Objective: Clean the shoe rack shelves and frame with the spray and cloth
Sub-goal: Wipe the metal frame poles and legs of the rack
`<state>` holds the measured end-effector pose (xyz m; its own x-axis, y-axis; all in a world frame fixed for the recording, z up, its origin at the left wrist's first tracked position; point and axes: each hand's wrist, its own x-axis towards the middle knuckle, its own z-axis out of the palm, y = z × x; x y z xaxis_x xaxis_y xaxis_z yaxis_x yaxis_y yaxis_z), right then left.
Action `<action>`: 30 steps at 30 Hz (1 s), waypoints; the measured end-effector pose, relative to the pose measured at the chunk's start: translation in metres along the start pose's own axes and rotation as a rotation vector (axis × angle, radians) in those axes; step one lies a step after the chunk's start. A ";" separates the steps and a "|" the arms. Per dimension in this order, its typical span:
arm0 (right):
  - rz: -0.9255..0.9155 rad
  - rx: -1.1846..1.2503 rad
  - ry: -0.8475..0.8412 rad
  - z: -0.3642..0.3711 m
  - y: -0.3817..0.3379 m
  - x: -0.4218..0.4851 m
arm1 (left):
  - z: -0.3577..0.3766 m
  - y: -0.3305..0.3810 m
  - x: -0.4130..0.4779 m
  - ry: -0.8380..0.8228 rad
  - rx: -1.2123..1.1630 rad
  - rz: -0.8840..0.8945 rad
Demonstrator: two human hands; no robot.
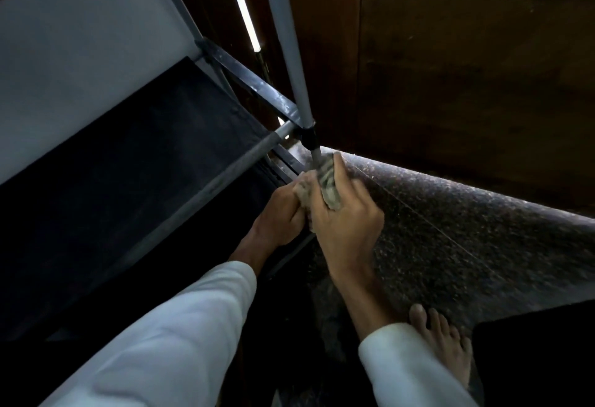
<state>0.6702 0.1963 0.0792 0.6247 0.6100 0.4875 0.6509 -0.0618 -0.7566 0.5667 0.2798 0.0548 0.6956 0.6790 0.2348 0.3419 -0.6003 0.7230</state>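
Note:
The shoe rack's grey upright pole (286,39) runs down to a black joint (309,138) near the floor. Below that joint, a grey patterned cloth (328,183) is wrapped round the pole's lowest stretch. My right hand (346,216) grips the cloth against the pole, thumb up by the pole. My left hand (281,210) holds the cloth's other end just left of it. A dark fabric shelf (135,162) and a paler shelf (83,49) above it fill the left. No spray bottle is in view.
A brown wooden door or panel (450,68) stands right behind the pole. Speckled dark stone floor (450,239) spreads to the right. My bare foot (444,342) rests on it at the lower right. A black crossbar (251,81) joins the frame.

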 end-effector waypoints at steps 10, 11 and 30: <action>0.504 0.153 -0.623 0.032 0.107 -0.054 | 0.000 0.004 0.003 -0.043 0.060 -0.019; 0.505 0.135 -0.657 0.032 0.105 -0.056 | 0.000 0.004 0.003 -0.041 0.061 -0.023; 1.202 1.165 -0.334 0.001 0.066 -0.042 | 0.002 0.026 -0.005 -0.014 0.031 -0.259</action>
<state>0.6863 0.1673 0.0083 0.2819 0.7909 -0.5432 -0.8148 -0.1017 -0.5708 0.5731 0.2601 0.0709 0.5913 0.8057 0.0354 0.5288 -0.4205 0.7373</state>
